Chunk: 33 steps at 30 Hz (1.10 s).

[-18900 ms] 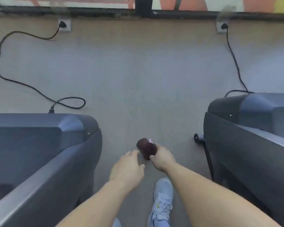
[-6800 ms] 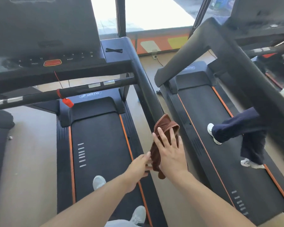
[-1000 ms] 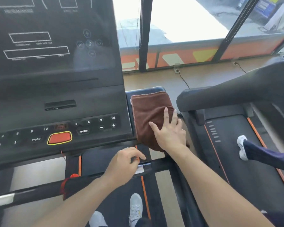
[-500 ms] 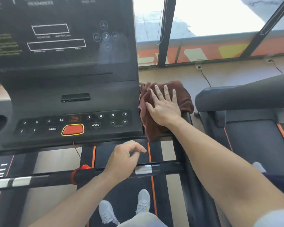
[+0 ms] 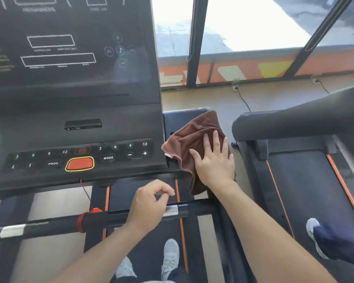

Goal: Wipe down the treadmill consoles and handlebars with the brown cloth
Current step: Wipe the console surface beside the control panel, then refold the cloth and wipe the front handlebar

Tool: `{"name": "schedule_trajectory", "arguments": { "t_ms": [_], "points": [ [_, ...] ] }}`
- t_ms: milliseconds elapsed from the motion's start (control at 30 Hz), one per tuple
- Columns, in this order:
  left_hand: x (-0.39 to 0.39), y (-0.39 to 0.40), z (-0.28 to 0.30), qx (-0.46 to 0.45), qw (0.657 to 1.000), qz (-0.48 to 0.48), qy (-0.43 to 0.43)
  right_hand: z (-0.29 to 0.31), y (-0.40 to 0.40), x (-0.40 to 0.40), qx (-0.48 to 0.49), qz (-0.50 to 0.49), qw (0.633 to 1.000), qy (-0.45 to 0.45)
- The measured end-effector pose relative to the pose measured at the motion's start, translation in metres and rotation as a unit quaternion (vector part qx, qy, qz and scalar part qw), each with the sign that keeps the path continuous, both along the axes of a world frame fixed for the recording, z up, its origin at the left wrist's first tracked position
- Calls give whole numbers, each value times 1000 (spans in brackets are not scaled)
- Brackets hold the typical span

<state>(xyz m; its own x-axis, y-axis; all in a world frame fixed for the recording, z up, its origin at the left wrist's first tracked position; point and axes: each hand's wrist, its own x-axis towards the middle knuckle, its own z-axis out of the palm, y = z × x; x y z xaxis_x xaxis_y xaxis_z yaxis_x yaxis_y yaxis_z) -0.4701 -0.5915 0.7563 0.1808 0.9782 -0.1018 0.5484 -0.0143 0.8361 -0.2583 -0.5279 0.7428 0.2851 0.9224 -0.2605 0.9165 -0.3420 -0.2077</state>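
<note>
Against the frame half a second back: the view sits slightly lower and farther right, so the neighbouring treadmill (image 5: 307, 180) shows more of its belt and another person's shoe (image 5: 313, 231) comes in at the lower right. The brown cloth (image 5: 192, 137) is spread wider and flatter than it was, one corner now pointing up toward the window. The right hand has slid down its near side.

Console (image 5: 76, 111): big dark panel filling the upper left, button row and red stop button (image 5: 79, 164) along its near edge.

Handlebar (image 5: 49, 222): black crossbar running below the console, red collar near its middle.

Right arm reaches forward from the lower right. Right hand (image 5: 215, 160) lies palm down on the cloth, fingers straight and slightly spread, pressing rather than gripping.

Left hand (image 5: 149, 203) hovers at the crossbar beside its silver sensor plate (image 5: 173, 209), fingers loosely curled, holding nothing.

Cloth lies on the side ledge at the console's right edge, just right of the plus button. Its near end hangs off the ledge below the right hand's heel; its far part is bare beyond the fingertips.
</note>
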Motion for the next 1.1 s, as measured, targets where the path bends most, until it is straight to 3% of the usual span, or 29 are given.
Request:
{"name": "schedule_trajectory", "arguments": {
  "t_ms": [267,433,633,900,1000,1100],
  "points": [
    [-54,-13,11,26,997,66,25,15,132,17,-3,-65,996,66],
    [-73,-21,13,18,996,86,20,18,145,40,-9,-122,985,125],
    [-64,-30,5,1,999,39,-4,13,79,46,-7,-173,966,191],
    [-61,-43,1,-41,996,-59,-54,19,-71,36,-17,-211,940,267],
    [-65,-48,2,-53,992,-94,-71,16,-124,29,-32,-237,937,254],
    [-72,-52,-1,-73,987,-114,-81,16,-165,16,-54,-225,955,183]
  ]
}}
